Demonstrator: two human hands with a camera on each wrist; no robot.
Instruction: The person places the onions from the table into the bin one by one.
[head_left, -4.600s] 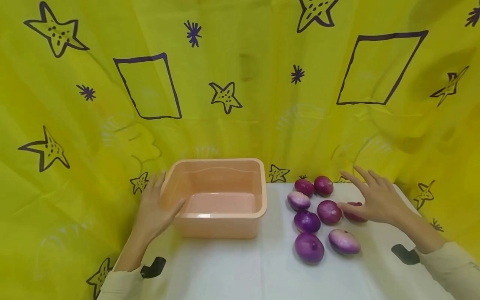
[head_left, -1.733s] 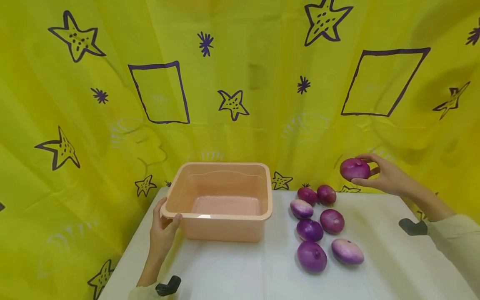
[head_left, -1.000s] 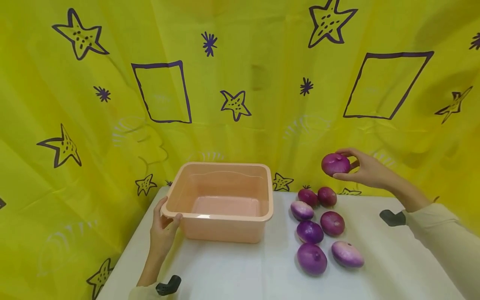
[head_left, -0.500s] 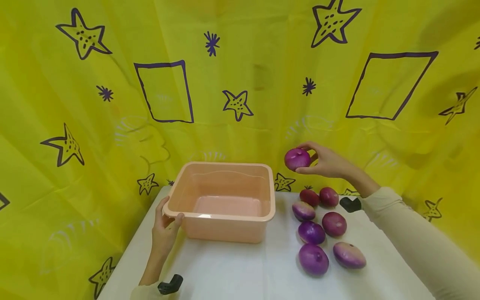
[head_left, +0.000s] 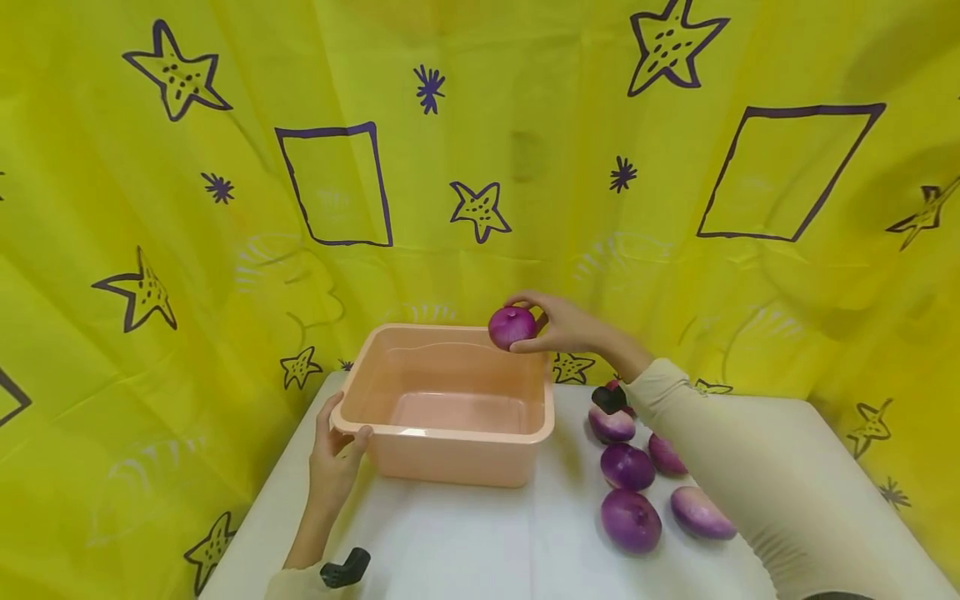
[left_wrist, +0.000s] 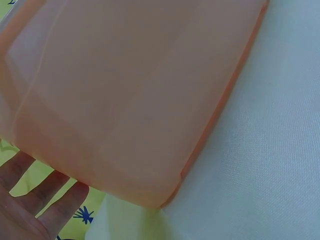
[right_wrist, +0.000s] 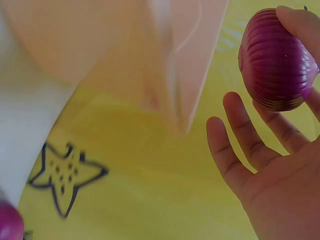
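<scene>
A peach plastic basin (head_left: 450,460) stands on the white table. My left hand (head_left: 330,471) grips its front left corner, thumb at the front rim and fingers along the left side. In the left wrist view, those fingertips (left_wrist: 75,197) lie against the basin wall (left_wrist: 115,100). My right hand (head_left: 566,325) holds a red onion (head_left: 512,328) between thumb and fingers, high over the basin's back right rim. The right wrist view shows the onion's ridged purple side (right_wrist: 275,60), with the other fingers (right_wrist: 240,125) spread beneath it.
Several more onions rest right of the basin, among them a purple onion (head_left: 631,521) in front and a pale-sided onion (head_left: 702,512). My right sleeve (head_left: 742,467) passes over the group and hides part of it. A yellow patterned curtain (head_left: 420,275) hangs behind the table.
My right hand has lifted one onion from the group's right side and carried it left to the basin. My left hand has come from beside the basin to grip its corner.
</scene>
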